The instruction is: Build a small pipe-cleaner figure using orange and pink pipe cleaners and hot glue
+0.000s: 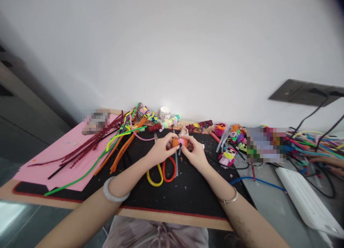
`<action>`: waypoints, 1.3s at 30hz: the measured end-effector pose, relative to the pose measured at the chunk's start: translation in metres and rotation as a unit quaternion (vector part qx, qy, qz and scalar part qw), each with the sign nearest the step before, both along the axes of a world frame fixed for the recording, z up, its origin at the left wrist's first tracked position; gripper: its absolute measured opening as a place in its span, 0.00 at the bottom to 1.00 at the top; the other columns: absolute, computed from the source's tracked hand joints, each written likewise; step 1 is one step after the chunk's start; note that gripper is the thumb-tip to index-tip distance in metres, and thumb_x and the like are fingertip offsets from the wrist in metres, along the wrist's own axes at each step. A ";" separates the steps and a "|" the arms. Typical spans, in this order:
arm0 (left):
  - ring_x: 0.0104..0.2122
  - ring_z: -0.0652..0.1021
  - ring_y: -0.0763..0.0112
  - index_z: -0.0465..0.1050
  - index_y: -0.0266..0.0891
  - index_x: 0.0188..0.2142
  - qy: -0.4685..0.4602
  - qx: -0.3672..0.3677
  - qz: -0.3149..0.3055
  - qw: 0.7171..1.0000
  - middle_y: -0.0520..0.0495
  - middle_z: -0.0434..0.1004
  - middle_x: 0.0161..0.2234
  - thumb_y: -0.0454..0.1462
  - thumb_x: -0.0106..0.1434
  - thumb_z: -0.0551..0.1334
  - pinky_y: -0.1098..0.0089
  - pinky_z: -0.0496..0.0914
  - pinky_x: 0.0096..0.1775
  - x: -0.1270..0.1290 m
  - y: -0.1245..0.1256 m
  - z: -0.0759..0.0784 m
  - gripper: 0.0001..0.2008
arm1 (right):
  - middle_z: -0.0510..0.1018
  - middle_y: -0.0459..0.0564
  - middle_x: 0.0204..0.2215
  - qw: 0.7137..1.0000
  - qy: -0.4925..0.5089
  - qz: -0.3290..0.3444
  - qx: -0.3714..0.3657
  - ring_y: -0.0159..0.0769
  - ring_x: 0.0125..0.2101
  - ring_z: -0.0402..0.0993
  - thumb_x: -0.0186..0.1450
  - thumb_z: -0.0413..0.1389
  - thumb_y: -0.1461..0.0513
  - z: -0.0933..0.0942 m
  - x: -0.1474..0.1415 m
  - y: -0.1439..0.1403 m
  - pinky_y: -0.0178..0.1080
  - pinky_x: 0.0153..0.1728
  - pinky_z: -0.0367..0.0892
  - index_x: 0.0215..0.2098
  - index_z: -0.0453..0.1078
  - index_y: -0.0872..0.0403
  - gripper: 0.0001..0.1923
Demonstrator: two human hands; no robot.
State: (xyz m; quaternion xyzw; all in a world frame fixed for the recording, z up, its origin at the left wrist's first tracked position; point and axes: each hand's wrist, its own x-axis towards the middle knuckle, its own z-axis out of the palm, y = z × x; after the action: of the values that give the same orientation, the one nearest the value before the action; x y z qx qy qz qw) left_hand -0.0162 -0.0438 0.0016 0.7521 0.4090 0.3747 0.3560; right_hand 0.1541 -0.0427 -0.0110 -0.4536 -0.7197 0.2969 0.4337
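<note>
Both wrists bangled, left hand (161,149) and right hand (194,153) grip clamped on half-hidden orange-pink piece (178,142), scissors (163,171) beneath

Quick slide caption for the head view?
Both hands, left and right, pinch an orange-pink craft piece above scissors.

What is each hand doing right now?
Left hand: closed on the small orange fuzzy pipe-cleaner piece.
Right hand: closed on its pink fuzzy part.

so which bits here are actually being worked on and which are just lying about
In hand:
- orange and pink fuzzy piece, pinched between left hand and right hand

Lying about:
- scissors
- loose pipe cleaners
- pink paper
- finished figure
- white keyboard
</note>
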 end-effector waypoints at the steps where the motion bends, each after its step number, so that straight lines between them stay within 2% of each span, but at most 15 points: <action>1: 0.19 0.64 0.79 0.61 0.41 0.42 0.000 0.001 0.000 1.000 0.56 0.65 0.24 0.37 0.58 0.56 0.77 0.60 0.23 0.000 0.000 0.000 0.11 | 0.71 0.45 0.26 1.000 0.001 0.000 0.000 0.28 0.20 0.63 0.58 0.52 0.64 0.000 0.000 0.000 0.31 0.21 0.62 0.43 0.65 0.54 0.14; 19: 0.19 0.65 0.79 0.62 0.40 0.41 -0.003 -0.002 0.003 1.000 0.55 0.68 0.25 0.38 0.58 0.57 0.77 0.60 0.23 0.000 0.001 -0.005 0.10 | 0.69 0.44 0.23 1.000 -0.003 0.000 -0.001 0.28 0.19 0.61 0.58 0.52 0.64 0.001 0.000 -0.001 0.31 0.21 0.60 0.43 0.65 0.54 0.14; 39: 0.18 0.63 0.80 0.63 0.39 0.38 -0.016 -0.007 0.002 1.000 0.57 0.63 0.21 0.39 0.58 0.56 0.78 0.58 0.22 0.000 0.000 -0.003 0.09 | 0.69 0.43 0.23 1.000 -0.001 -0.003 -0.006 0.28 0.19 0.62 0.57 0.52 0.64 0.002 -0.001 -0.001 0.31 0.21 0.60 0.43 0.66 0.54 0.14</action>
State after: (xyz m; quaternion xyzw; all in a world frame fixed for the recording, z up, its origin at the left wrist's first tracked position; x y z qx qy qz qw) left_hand -0.0157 -0.0435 -0.0010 0.7428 0.4073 0.3839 0.3673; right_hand 0.1533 -0.0437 -0.0093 -0.4591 -0.7167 0.2994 0.4312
